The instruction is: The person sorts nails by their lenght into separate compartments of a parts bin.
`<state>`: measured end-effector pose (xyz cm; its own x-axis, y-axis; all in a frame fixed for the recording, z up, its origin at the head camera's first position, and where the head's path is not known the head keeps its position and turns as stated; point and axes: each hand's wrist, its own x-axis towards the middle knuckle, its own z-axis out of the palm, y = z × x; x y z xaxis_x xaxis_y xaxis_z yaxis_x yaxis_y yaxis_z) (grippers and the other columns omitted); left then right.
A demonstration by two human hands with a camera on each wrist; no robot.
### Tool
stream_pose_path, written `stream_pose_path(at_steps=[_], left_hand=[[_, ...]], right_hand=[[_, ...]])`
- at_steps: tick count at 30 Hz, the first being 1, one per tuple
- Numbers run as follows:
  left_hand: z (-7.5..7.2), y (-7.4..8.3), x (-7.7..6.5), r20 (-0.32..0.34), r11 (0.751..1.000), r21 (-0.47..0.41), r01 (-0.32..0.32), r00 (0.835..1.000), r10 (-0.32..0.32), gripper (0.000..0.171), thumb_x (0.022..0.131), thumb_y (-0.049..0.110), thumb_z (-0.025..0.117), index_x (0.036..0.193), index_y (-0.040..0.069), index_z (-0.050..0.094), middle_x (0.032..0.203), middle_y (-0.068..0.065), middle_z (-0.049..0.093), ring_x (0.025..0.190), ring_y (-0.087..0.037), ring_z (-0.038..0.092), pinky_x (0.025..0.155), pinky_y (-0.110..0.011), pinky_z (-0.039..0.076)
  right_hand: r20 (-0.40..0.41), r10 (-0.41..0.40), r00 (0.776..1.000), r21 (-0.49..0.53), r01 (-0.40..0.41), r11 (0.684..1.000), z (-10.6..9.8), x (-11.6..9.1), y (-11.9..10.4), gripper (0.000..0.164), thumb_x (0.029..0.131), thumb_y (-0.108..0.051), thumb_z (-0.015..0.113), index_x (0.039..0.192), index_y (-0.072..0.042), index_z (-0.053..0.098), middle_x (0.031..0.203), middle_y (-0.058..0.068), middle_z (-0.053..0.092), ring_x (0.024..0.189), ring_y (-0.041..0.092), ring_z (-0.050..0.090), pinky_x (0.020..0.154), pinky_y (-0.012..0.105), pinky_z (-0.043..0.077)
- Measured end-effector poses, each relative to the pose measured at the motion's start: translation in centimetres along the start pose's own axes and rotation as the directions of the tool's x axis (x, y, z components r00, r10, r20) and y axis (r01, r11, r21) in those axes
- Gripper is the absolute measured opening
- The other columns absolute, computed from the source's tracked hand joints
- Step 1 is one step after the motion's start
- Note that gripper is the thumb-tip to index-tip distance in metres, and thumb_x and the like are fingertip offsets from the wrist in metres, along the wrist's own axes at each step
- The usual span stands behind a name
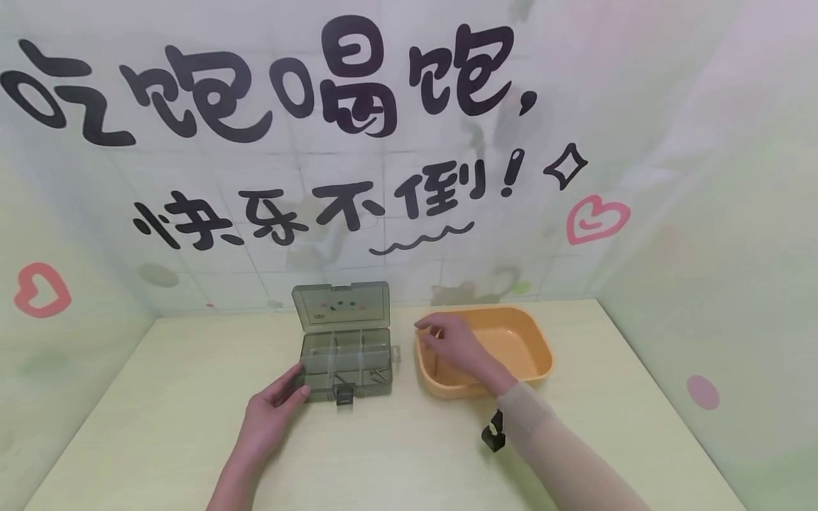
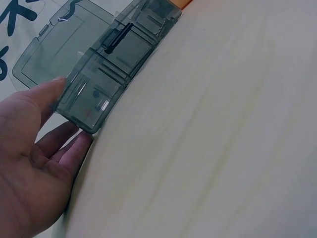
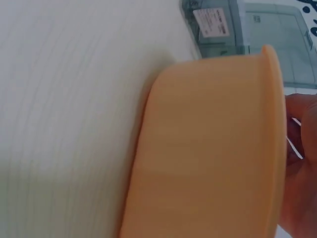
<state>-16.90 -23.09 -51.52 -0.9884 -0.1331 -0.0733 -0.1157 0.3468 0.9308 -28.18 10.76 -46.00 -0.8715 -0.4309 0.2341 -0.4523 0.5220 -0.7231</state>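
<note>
A translucent grey compartment box [image 1: 345, 360] stands on the table with its lid [image 1: 341, 306] raised at the back. Small metal pieces that look like screws [image 1: 379, 374] lie in its front right compartment. My left hand [image 1: 271, 415] holds the box's left end, with thumb and fingers at the corner. Over the left rim of an orange basin [image 1: 537, 355] is my right hand [image 1: 456, 346], thumb and forefinger close together. I cannot tell whether they pinch something small. In the right wrist view, the basin wall [image 3: 208, 148] hides those fingertips.
A black latch [image 1: 344, 394] hangs at the box's front, and a clear tab [image 1: 395, 353] sticks out on its right side. A black device [image 1: 493, 431] is on the right wrist. Printed wall sheets [image 1: 409, 277] border the pale table [image 1: 396, 461] at the back and sides.
</note>
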Motion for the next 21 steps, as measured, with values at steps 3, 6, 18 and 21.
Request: stream_pose_path(at_steps=[3,6,18,21], left_hand=[[0.1,0.1,0.0,-0.003,1.0,-0.002,0.0,1.0,0.0,0.06,0.102,0.032,0.068,0.154,0.012,0.047,0.156,-0.015,0.044,0.141,-0.033,0.046,0.096,-0.005,0.04],[0.1,0.2,-0.1,-0.005,1.0,0.001,0.008,1.0,-0.008,0.06,0.102,0.032,0.068,0.154,0.012,0.047,0.156,-0.014,0.044,0.141,-0.032,0.047,0.097,-0.007,0.041],[0.0,0.5,0.0,-0.001,1.0,0.014,0.005,1.0,-0.005,0.061,0.102,0.032,0.067,0.155,0.011,0.046,0.157,-0.015,0.043,0.141,-0.034,0.046,0.104,-0.016,0.043],[0.0,0.4,-0.1,0.005,1.0,0.014,0.01,1.0,-0.01,0.062,0.102,0.033,0.067,0.155,0.011,0.045,0.158,-0.015,0.042,0.142,-0.033,0.045,0.106,-0.019,0.043]], right_hand=[[-0.014,-0.007,1.0,0.019,0.007,1.0,-0.2,-0.1,1.0,0.023,0.092,0.003,0.07,0.114,-0.001,0.075,0.111,0.011,0.074,0.083,0.014,0.065,0.077,0.028,0.059],[-0.013,0.01,1.0,0.042,-0.009,0.999,-0.5,-0.1,1.8,0.026,0.091,0.004,0.072,0.116,-0.001,0.074,0.111,0.014,0.074,0.086,0.017,0.068,0.082,0.032,0.061],[-0.005,0.071,0.997,-0.019,-0.071,0.997,-1.7,-0.4,3.7,0.028,0.09,0.007,0.071,0.117,0.0,0.074,0.109,0.014,0.074,0.094,0.024,0.068,0.085,0.036,0.06],[0.032,0.065,0.997,-0.006,-0.065,0.998,-1.6,-0.6,4.0,0.03,0.088,0.01,0.07,0.116,0.001,0.073,0.108,0.015,0.075,0.093,0.025,0.068,0.083,0.035,0.06]])
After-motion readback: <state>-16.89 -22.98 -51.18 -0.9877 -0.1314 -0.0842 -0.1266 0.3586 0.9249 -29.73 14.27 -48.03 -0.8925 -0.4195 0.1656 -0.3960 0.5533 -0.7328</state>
